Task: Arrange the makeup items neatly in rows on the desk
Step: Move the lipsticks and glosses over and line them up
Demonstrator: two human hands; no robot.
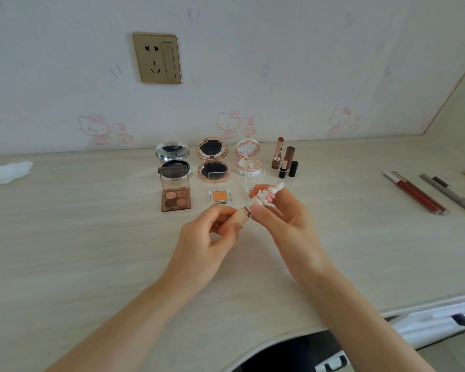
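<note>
I see my left hand (212, 229) pinching a beige lipstick tube (238, 220); just right, my right hand (277, 213) grips its white bunny cap (266, 194), above the desk (91, 237), compacts (212, 159) lined beyond.

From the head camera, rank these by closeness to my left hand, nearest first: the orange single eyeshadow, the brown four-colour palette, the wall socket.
Measured from the left hand:
1. Orange single eyeshadow, on the desk just beyond the fingers.
2. Brown four-colour palette, farther off to the left.
3. Wall socket, high on the wall, farthest.
</note>
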